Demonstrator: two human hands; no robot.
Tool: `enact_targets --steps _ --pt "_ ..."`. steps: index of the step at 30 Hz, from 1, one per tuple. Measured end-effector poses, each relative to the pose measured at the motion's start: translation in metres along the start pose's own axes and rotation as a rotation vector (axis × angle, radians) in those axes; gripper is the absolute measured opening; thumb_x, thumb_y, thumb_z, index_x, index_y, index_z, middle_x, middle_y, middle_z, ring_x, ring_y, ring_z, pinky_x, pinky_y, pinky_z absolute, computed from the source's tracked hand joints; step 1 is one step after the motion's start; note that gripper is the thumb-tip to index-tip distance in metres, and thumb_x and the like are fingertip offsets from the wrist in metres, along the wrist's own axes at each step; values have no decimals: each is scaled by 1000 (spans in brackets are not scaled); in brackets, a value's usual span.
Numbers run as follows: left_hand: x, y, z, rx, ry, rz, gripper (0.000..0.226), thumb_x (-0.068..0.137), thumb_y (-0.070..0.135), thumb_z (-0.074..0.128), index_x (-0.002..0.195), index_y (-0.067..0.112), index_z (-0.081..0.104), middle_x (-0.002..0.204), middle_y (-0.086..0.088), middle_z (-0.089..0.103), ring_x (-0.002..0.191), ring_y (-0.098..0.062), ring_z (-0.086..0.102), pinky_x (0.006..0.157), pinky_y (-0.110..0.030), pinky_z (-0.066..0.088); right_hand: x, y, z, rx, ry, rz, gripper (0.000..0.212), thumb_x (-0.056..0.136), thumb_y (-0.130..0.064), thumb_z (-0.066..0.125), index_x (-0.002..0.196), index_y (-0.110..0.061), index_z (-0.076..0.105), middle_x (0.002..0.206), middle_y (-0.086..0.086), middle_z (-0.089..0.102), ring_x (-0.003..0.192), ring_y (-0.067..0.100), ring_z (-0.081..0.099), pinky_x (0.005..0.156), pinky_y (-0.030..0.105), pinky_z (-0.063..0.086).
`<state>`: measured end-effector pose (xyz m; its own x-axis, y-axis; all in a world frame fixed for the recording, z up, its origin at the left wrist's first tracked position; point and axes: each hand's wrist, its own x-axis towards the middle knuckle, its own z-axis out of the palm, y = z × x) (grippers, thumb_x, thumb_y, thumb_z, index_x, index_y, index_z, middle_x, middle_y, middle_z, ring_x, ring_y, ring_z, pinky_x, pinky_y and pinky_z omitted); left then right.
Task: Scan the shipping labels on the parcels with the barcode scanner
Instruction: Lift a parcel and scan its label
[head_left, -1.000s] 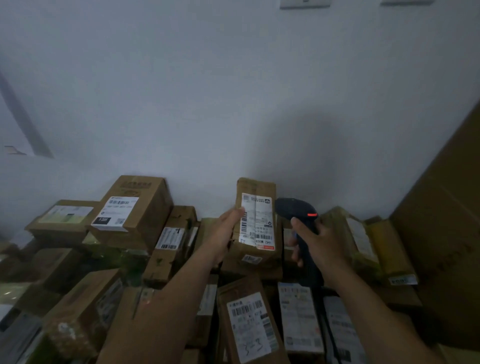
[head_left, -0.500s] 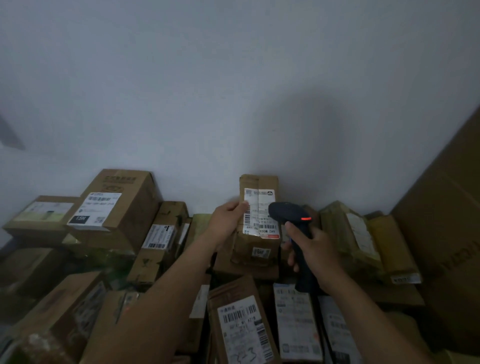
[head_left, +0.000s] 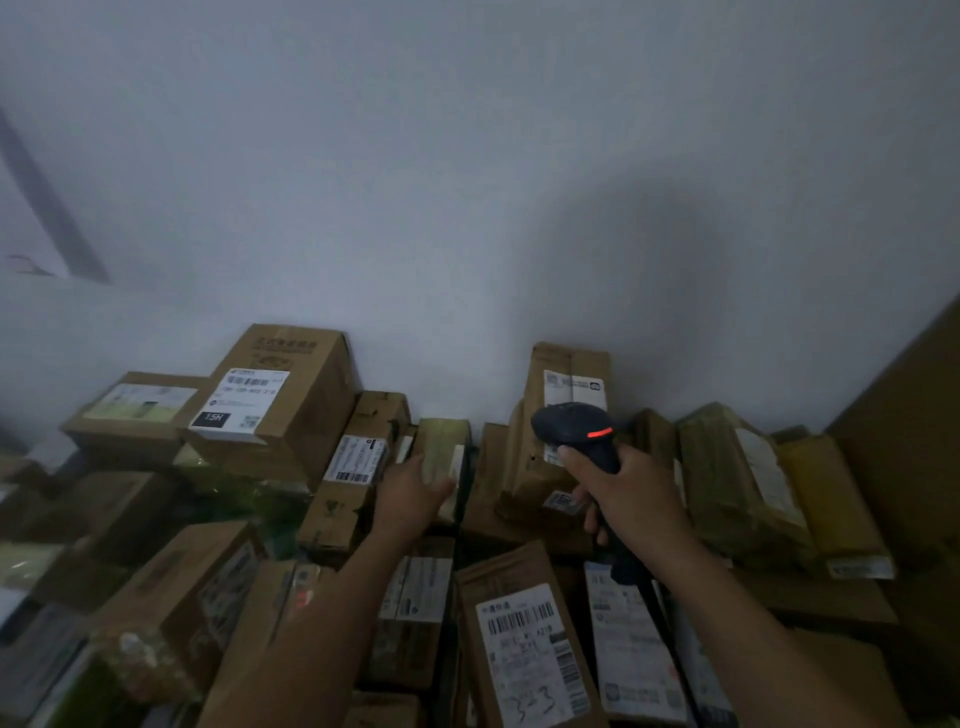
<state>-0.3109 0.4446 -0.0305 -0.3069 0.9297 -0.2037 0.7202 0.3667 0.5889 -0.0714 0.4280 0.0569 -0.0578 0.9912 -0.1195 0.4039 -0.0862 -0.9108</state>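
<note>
One barcode scanner (head_left: 574, 428) is held up over the middle of the pile, its handle wrapped by the clenched fingers of the right hand (head_left: 631, 499). A red light is lit on the head, which is aimed at the upright parcel (head_left: 566, 364) just behind it. That parcel is leaned against the wall (head_left: 467, 208), w/ its shipping label (head_left: 574, 387) facing out and partly hidden by the scanner head. The left hand (head_left: 413, 491) is stretched out w/ fingers straight and nothing grasped, at the edge of a pale green parcel (head_left: 441, 447); whether it's touched can't be told. More parcels are stacked all round, e.g. a large box (head_left: 306, 415) to the left, a flat parcel (head_left: 524, 639) in front and a tall carton (head_left: 909, 441) at far right.

Handling, as judged: the scanner is prob. light, rigid plastic, best gripped by the pistol handle w/ the index finger free for the trigger. The parcels are stiff cardboard, likely light to moderate. Each is best taken by a side edge, w/ the label left uncovered and flat. Taped faces may be slick, and the stack looks loose, so a lower box shouldn't be pulled.
</note>
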Motion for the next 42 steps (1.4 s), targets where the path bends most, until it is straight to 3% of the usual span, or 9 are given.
enact_targets --steps 5,10,15,22,26,32,35,38,42 --pt "13 -12 36 103 -3 -155 96 80 56 67 152 10 23 149 -22 34 134 -39 37 107 -47 36 2 7 5 19 -5 -32 33 90 -41 65 83 -9 61 66 21 67 40 20 55 40 27 45" --pt "20 -17 45 -40 -26 -293 116 80 53 73 155 5 -2 154 -25 24 136 -39 37 106 -41 37 4 10 6 47 -3 -39 33 90 -39 66 83 -7 61 67 18 68 40 17 55 40 26 45" --pt "10 -15 42 -125 103 -272 101 73 45 78 148 1 27 139 -21 43 126 -37 45 100 -43 43 5 16 6 101 0 -38 30 89 -39 67 83 -10 62 66 14 69 42 20 56 42 28 45" --pt "-28 9 13 -210 337 -130 92 67 47 78 141 8 39 129 -14 49 119 -31 47 97 -46 47 -7 9 -6 60 24 -22 38 89 -42 66 82 -5 63 61 18 67 42 21 55 43 29 47" --pt "-51 16 -10 -290 362 -104 91 56 62 72 130 14 48 118 -5 56 109 -24 54 87 -46 53 -18 -2 -19 72 9 -16 37 91 -38 65 80 -3 63 53 5 64 41 16 54 42 27 46" --pt "-100 39 -42 -413 396 -38 74 59 65 71 118 24 55 108 1 60 100 -19 59 81 -46 56 -55 -25 -30 169 -88 -40 28 92 -34 65 86 -7 64 73 11 71 48 22 58 46 30 48" --pt "-125 51 -58 -424 336 -10 77 75 54 73 139 19 47 129 -1 52 115 -18 51 85 -34 51 -78 -36 -31 141 -118 -80 23 91 -33 66 90 -10 63 76 7 72 46 18 58 45 29 48" --pt "-142 52 -74 -469 192 37 65 88 33 71 146 24 43 128 7 48 110 -12 51 66 -17 45 -101 -42 -36 61 -132 -119 21 91 -34 67 92 -13 63 73 6 70 46 18 58 45 28 48" --pt "-149 33 -104 -518 20 39 55 88 30 70 140 35 52 132 2 59 105 -17 64 77 -35 58 -126 -55 -48 6 -154 -153 18 89 -34 70 90 -17 65 68 6 69 46 18 58 45 27 46"
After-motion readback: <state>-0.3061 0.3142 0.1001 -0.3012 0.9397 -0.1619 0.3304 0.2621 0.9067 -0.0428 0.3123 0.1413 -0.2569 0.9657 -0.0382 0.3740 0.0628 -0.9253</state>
